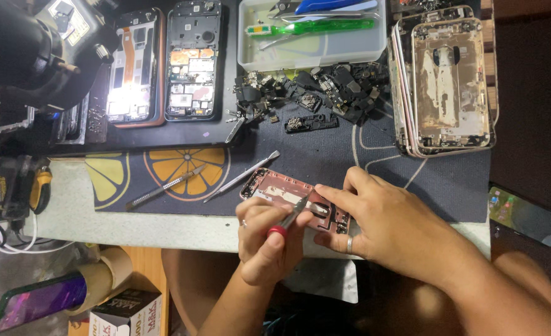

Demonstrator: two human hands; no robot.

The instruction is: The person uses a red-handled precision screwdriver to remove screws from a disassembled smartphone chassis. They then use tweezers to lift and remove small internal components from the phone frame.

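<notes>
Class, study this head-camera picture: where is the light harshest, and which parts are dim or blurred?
In the head view, glare blows out the lower part of the opened phone at top left; the left hand and right hand on the pink phone frame are evenly lit and sharp; the dark microscope body nearest the lens is blurred; the right edge beyond the mat is dim.

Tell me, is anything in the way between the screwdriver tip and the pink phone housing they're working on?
Nothing visible. The left hand holds the red-handled screwdriver with its tip already down on the pink phone housing, while the right hand steadies the housing's near end. The loose metal tools lie apart to the left.
</notes>
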